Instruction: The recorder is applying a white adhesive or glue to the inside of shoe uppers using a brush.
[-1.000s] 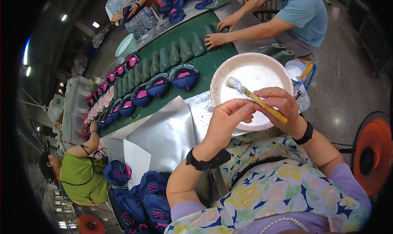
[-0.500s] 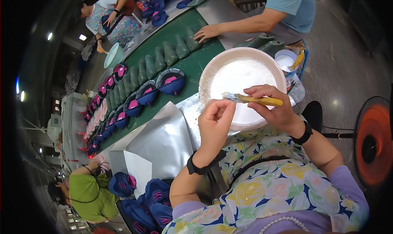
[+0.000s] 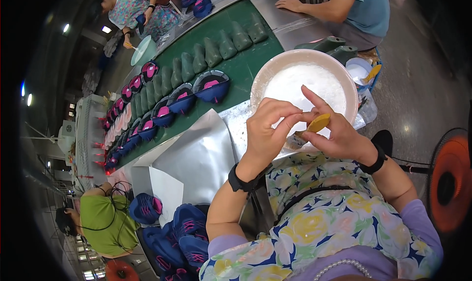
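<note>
Yellow brush point(image 3: 319, 123) (in right hand point(image 3: 344, 139))

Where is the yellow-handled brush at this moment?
In the head view, right of centre, the yellow-handled brush is in the person's right hand, beside the left hand, over the pale pink basin.

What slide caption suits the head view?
Left hand close to right hand, which holds a yellow-handled brush above a pale basin.
</note>
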`<act>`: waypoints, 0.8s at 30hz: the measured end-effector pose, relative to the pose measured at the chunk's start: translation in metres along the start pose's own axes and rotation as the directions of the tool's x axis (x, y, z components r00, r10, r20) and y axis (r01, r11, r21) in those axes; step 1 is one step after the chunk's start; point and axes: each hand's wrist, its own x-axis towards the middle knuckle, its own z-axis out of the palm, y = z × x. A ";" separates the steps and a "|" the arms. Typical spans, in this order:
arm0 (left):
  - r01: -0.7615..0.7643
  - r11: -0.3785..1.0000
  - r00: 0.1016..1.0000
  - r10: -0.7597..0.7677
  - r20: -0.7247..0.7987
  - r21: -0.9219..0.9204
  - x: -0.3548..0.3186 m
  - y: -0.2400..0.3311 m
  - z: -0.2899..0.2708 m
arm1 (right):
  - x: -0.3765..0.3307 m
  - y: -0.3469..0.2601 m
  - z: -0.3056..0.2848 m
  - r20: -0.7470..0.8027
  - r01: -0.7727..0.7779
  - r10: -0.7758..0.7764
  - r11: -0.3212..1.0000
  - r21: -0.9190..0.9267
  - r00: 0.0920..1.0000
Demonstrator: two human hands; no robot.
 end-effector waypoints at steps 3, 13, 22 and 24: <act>0.233 0.934 0.969 -0.246 -0.018 -0.270 -0.006 -0.001 0.005 | 0.001 0.000 0.000 -0.001 0.054 -0.054 0.998 -0.022 0.999; 0.193 0.971 0.978 -0.178 0.108 -0.143 0.007 0.016 0.000 | -0.003 0.007 -0.017 -0.040 0.181 -0.188 0.975 -0.127 0.981; 0.519 0.765 0.850 -0.510 0.134 -0.382 0.005 0.015 0.006 | -0.005 -0.010 -0.021 0.079 0.184 -0.171 0.957 -0.226 0.982; 0.412 0.870 0.911 -0.399 0.106 -0.270 0.009 0.018 0.004 | -0.005 -0.011 -0.025 0.039 0.205 -0.202 0.954 -0.220 0.979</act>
